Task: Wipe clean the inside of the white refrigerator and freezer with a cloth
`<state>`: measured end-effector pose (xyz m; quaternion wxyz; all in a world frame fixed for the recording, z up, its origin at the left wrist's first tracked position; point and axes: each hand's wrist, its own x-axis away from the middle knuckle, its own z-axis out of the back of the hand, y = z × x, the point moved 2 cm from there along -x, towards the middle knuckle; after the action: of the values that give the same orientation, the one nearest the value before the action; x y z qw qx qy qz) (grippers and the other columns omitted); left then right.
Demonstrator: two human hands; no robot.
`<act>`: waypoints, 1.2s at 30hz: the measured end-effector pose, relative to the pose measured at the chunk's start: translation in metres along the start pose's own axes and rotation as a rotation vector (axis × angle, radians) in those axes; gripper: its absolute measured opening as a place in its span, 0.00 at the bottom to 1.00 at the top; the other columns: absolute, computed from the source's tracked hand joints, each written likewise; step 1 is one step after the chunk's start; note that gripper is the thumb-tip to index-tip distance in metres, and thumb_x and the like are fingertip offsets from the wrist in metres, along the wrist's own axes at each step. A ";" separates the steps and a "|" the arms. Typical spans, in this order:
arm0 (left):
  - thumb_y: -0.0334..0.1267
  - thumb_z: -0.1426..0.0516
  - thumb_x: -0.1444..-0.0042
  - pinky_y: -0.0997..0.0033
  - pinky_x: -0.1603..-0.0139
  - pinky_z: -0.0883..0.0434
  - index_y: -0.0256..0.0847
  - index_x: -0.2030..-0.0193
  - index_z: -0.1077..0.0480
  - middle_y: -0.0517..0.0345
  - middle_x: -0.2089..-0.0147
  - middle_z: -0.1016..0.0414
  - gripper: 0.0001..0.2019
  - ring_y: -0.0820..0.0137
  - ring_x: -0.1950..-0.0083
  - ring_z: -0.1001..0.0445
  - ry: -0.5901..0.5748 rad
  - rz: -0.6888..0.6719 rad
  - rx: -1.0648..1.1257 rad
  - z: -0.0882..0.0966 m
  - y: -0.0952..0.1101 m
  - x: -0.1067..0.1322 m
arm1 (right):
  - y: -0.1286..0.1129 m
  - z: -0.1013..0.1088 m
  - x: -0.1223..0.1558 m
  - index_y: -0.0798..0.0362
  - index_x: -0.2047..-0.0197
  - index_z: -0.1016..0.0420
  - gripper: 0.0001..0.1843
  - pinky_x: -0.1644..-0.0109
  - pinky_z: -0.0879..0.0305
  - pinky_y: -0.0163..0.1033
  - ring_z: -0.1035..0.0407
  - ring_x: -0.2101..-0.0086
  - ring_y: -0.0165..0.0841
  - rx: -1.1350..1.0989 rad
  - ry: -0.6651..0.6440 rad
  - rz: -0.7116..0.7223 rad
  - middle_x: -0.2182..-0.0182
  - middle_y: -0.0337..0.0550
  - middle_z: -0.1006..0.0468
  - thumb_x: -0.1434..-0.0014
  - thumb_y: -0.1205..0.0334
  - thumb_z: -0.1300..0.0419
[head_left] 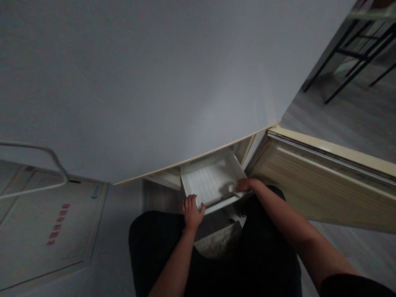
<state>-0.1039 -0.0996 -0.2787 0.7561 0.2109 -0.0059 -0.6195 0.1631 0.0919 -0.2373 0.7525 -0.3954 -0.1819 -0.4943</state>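
A white ribbed drawer (pixel 207 178) sticks out of the low opening of a white cabinet that looks like a refrigerator (pixel 192 82). My left hand (pixel 193 211) grips the drawer's near left corner, its fingers over the left side and the thumb apart at the front edge. Inside the near right corner, my right hand (pixel 244 185) is closed on a whitish cloth or wipe (pixel 232 189), pressed down by the drawer's front wall. The fingertips of my right hand are partly hidden.
An open door (pixel 315 177) with a cream edge stands to the right. On the left are a wall panel with red lettering (pixel 58 222) and a bent pale metal bar (pixel 52 156). A black-legged stool or table (pixel 352 53) stands far right. My knees flank the drawer.
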 end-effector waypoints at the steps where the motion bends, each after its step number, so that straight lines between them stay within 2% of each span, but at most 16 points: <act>1: 0.40 0.45 0.39 0.44 0.33 0.37 0.37 0.41 0.33 0.37 0.41 0.25 0.20 0.49 0.35 0.31 -0.003 0.004 -0.005 0.000 0.000 0.000 | 0.002 0.003 0.004 0.65 0.59 0.16 0.16 0.48 0.29 0.45 0.21 0.55 0.49 0.040 0.023 0.005 0.58 0.65 0.17 0.42 0.59 0.35; 3: 0.40 0.45 0.39 0.45 0.34 0.36 0.37 0.41 0.33 0.38 0.42 0.25 0.20 0.49 0.36 0.30 -0.007 0.014 -0.014 0.000 0.000 -0.001 | -0.002 0.007 0.006 0.65 0.49 0.18 0.19 0.42 0.32 0.45 0.24 0.48 0.48 0.107 0.106 0.037 0.50 0.67 0.20 0.36 0.61 0.42; 5: 0.40 0.45 0.40 0.47 0.34 0.36 0.37 0.41 0.33 0.38 0.42 0.25 0.20 0.49 0.37 0.30 -0.010 0.016 -0.021 0.000 0.000 -0.001 | -0.011 0.006 0.003 0.66 0.40 0.24 0.23 0.31 0.44 0.47 0.33 0.38 0.48 0.160 0.220 0.074 0.40 0.68 0.27 0.33 0.65 0.48; 7: 0.41 0.45 0.40 0.47 0.35 0.35 0.37 0.42 0.33 0.38 0.43 0.25 0.20 0.49 0.38 0.30 -0.019 0.011 -0.032 0.000 0.001 -0.002 | -0.017 0.002 -0.006 0.69 0.37 0.26 0.26 0.24 0.60 0.49 0.43 0.32 0.48 0.200 0.295 0.087 0.35 0.69 0.33 0.34 0.71 0.52; 9: 0.41 0.45 0.40 0.47 0.35 0.35 0.36 0.42 0.32 0.38 0.43 0.25 0.20 0.49 0.38 0.29 -0.028 0.010 -0.046 0.001 0.002 -0.002 | -0.019 -0.002 -0.019 0.71 0.39 0.25 0.27 0.23 0.70 0.51 0.45 0.31 0.46 0.220 0.318 0.072 0.36 0.69 0.32 0.38 0.75 0.52; 12: 0.41 0.46 0.39 0.47 0.35 0.36 0.36 0.42 0.32 0.38 0.43 0.25 0.20 0.49 0.39 0.29 -0.035 0.016 -0.063 0.001 0.002 -0.002 | -0.019 -0.001 -0.042 0.71 0.38 0.27 0.31 0.22 0.75 0.51 0.45 0.31 0.45 0.223 0.343 0.046 0.38 0.66 0.29 0.43 0.77 0.52; 15: 0.41 0.46 0.40 0.46 0.33 0.37 0.37 0.42 0.32 0.39 0.43 0.24 0.20 0.48 0.39 0.29 -0.038 0.021 -0.068 0.000 0.000 -0.002 | -0.019 0.011 -0.063 0.76 0.32 0.35 0.34 0.23 0.80 0.50 0.55 0.27 0.44 0.211 0.431 0.048 0.30 0.66 0.40 0.41 0.77 0.55; 17: 0.41 0.46 0.40 0.45 0.33 0.38 0.38 0.43 0.31 0.40 0.43 0.24 0.20 0.49 0.39 0.29 -0.041 0.024 -0.064 -0.001 -0.001 -0.002 | -0.021 0.018 -0.074 0.74 0.29 0.40 0.35 0.23 0.83 0.50 0.61 0.26 0.43 0.207 0.482 0.057 0.27 0.63 0.47 0.39 0.75 0.57; 20: 0.41 0.45 0.41 0.46 0.33 0.38 0.40 0.43 0.31 0.41 0.44 0.24 0.19 0.49 0.39 0.29 -0.042 0.029 -0.048 0.000 -0.001 -0.002 | -0.021 0.019 -0.082 0.69 0.28 0.40 0.35 0.24 0.87 0.53 0.62 0.25 0.42 0.226 0.501 0.050 0.27 0.59 0.47 0.37 0.74 0.59; 25: 0.41 0.46 0.40 0.47 0.34 0.37 0.39 0.43 0.32 0.41 0.44 0.24 0.19 0.49 0.39 0.29 -0.053 0.026 -0.038 0.002 0.000 -0.002 | -0.019 0.004 -0.075 0.74 0.32 0.34 0.34 0.24 0.87 0.52 0.54 0.27 0.47 0.261 0.448 0.003 0.31 0.68 0.39 0.40 0.74 0.54; 28: 0.40 0.46 0.40 0.47 0.35 0.36 0.39 0.44 0.32 0.41 0.44 0.24 0.19 0.49 0.39 0.29 -0.049 0.037 -0.034 0.002 0.001 -0.003 | -0.018 0.001 -0.060 0.74 0.35 0.30 0.32 0.25 0.88 0.54 0.51 0.28 0.48 0.308 0.419 -0.007 0.33 0.70 0.37 0.40 0.75 0.55; 33: 0.40 0.45 0.41 0.48 0.37 0.35 0.40 0.46 0.31 0.42 0.45 0.24 0.17 0.50 0.40 0.29 -0.063 0.046 -0.015 0.003 0.002 -0.004 | -0.026 -0.001 -0.022 0.68 0.43 0.21 0.26 0.25 0.86 0.59 0.48 0.30 0.48 0.376 0.350 -0.026 0.41 0.70 0.26 0.39 0.74 0.52; 36: 0.40 0.45 0.42 0.48 0.37 0.35 0.41 0.48 0.30 0.43 0.46 0.24 0.16 0.50 0.40 0.29 -0.062 0.045 0.007 0.004 0.002 -0.004 | -0.029 -0.008 0.005 0.63 0.48 0.18 0.22 0.26 0.77 0.66 0.40 0.34 0.51 0.360 0.297 -0.116 0.47 0.68 0.22 0.39 0.73 0.48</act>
<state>-0.1036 -0.0966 -0.2737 0.7686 0.1940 -0.0360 -0.6086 0.1384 0.0769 -0.2269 0.7997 -0.1670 -0.1769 -0.5489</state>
